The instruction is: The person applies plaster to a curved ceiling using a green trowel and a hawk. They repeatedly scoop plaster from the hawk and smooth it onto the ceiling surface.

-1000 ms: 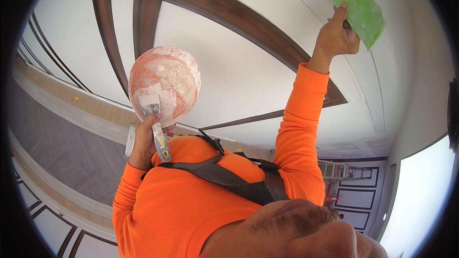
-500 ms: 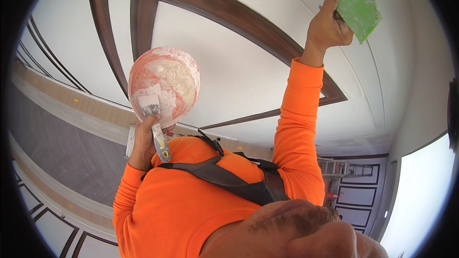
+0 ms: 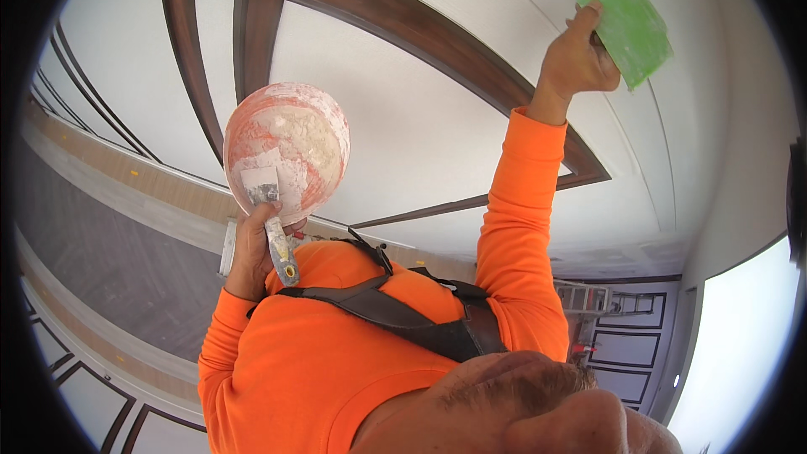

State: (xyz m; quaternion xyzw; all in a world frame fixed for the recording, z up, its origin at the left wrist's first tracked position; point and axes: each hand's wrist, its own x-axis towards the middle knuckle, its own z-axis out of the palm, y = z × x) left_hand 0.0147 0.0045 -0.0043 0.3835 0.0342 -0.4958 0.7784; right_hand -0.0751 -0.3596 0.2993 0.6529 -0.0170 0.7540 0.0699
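My left hand (image 3: 255, 244) is closed around a putty knife (image 3: 280, 245) and the near rim of a round, reddish bowl (image 3: 244, 130). The knife's blade rests inside the bowl, against pale, pasty filler (image 3: 307, 139) smeared over its bottom and sides. Raised at the upper right, my right hand (image 3: 580, 55) grips a flat green plastic spreader (image 3: 632, 25) by its edge, thumb on the near face. Whitish residue marks the spreader, which lies close to the white wall surface; whether it touches cannot be made out.
Dark brown wood trim (image 3: 370, 8) frames white wall panels beside me. A metal ladder (image 3: 580, 296) stands in the background at right, near a bright window-like panel (image 3: 744, 345). Dark grey floor covering (image 3: 109, 261) runs along the left.
My right hand and the green spreader have shifted slightly down in the picture. The left hand still holds the bowl and putty knife in nearly the same place.
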